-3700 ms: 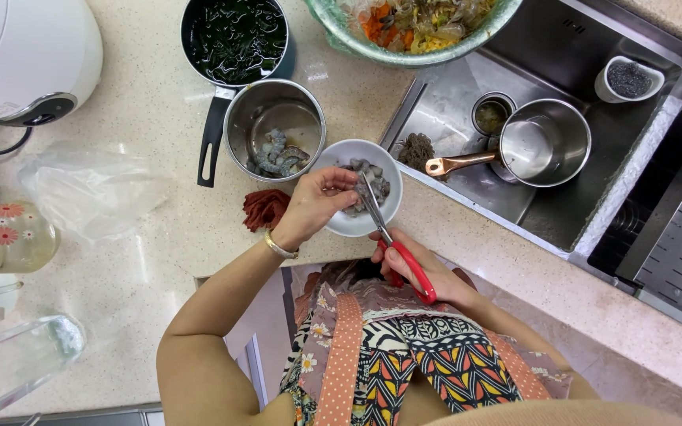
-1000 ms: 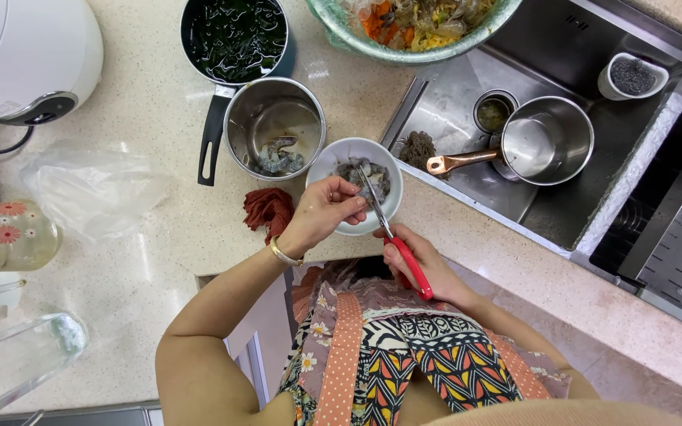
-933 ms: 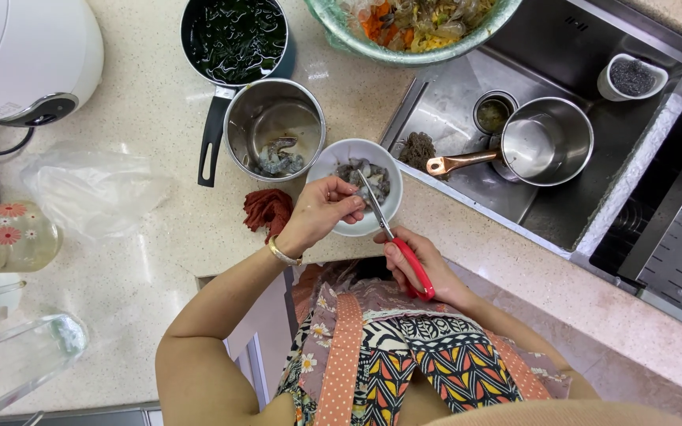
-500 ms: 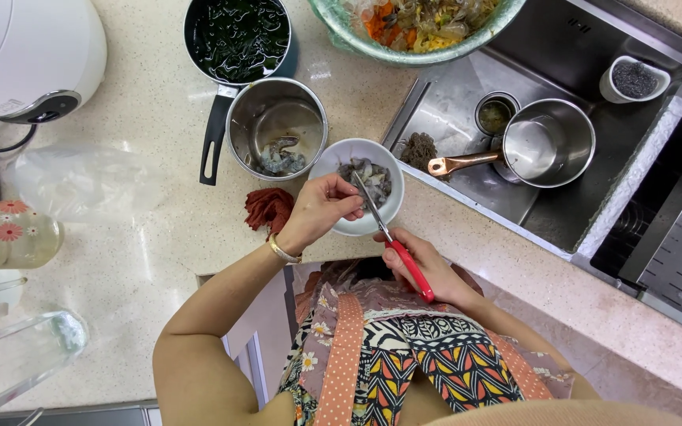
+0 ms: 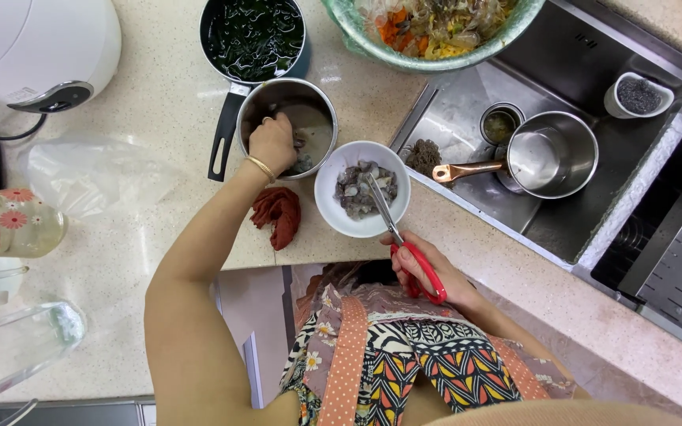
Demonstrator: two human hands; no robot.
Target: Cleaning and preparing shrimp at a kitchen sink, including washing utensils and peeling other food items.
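With the left hand [image 5: 271, 142] curled into the steel pot [image 5: 309, 106] and the right hand [image 5: 428, 272] gripping red-handled scissors [image 5: 395, 229] over the white bowl [image 5: 333, 201] beside it, a slip could tip that bowl.

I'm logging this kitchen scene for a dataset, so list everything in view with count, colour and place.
steel pot: one, silver, counter centre
white ceramic bowl: one, grey pieces inside, counter edge
red-handled scissors: one, blades over the bowl
dark saucepan of greens: one, top
rust-red cloth: one, beside the bowl
copper-handled steel pan: one, in the sink
green mixing bowl: one, top
white appliance: one, top left
left hand: in the steel pot
right hand: holding the scissors
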